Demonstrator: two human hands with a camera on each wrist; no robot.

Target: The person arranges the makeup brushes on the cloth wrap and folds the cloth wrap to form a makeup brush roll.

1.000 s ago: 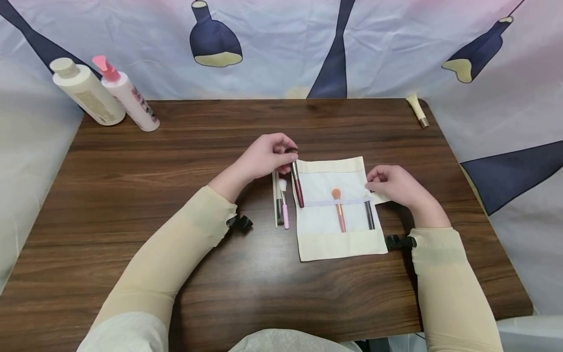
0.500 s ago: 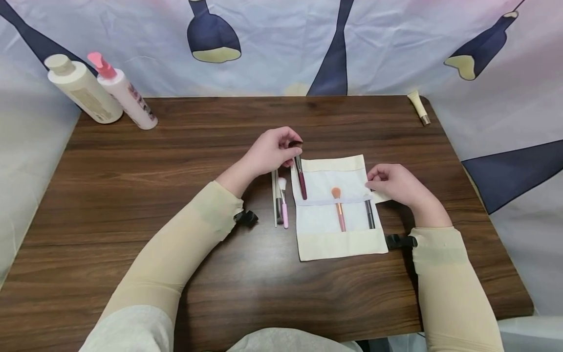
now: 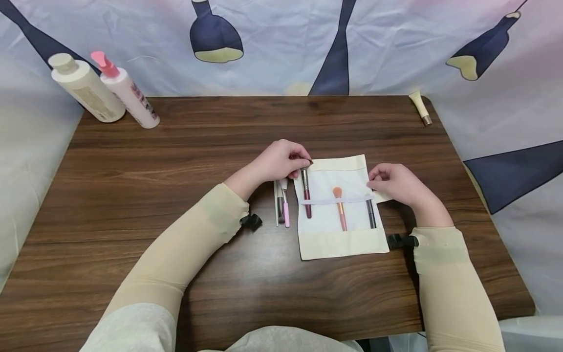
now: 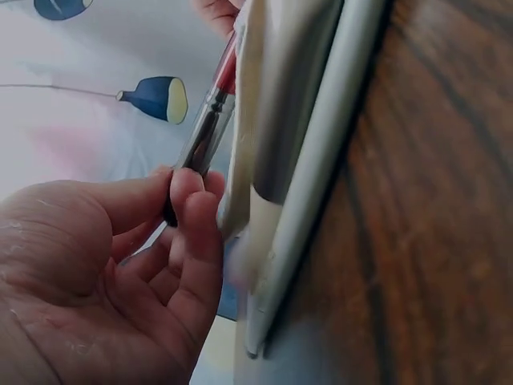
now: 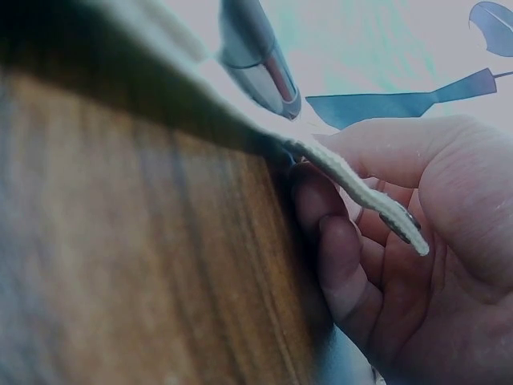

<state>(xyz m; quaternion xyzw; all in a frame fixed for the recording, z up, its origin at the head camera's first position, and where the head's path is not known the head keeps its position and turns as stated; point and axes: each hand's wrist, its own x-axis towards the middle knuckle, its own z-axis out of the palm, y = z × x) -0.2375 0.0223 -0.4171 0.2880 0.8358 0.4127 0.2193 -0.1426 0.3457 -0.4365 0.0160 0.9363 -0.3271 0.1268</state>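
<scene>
My left hand (image 3: pixel 281 160) pinches a makeup brush (image 3: pixel 305 183) with a dark red handle by its bristle end. The brush lies over the left part of an unrolled cream brush roll (image 3: pixel 343 244), its handle crossing the roll's thin elastic band (image 3: pixel 323 201). In the left wrist view, thumb and fingertips close round the brush's dark head. My right hand (image 3: pixel 398 186) pinches the roll's right edge near a small side tab (image 3: pixel 381 197). A brush with orange bristles (image 3: pixel 337 192) and a slim black stick (image 3: pixel 371 215) sit under the band.
Several loose brushes, one pink-handled (image 3: pixel 286 212), lie just left of the roll. A cream bottle (image 3: pixel 90 93) and a pink pump bottle (image 3: pixel 132 100) stand at the back left. A small tube (image 3: pixel 420 107) lies at the back right corner. A printed curtain (image 3: pixel 281 54) hangs behind the table.
My left hand has moved right and toward me, bringing the red brush from the roll's left edge onto it, its handle now at the band. The right hand stays in place.
</scene>
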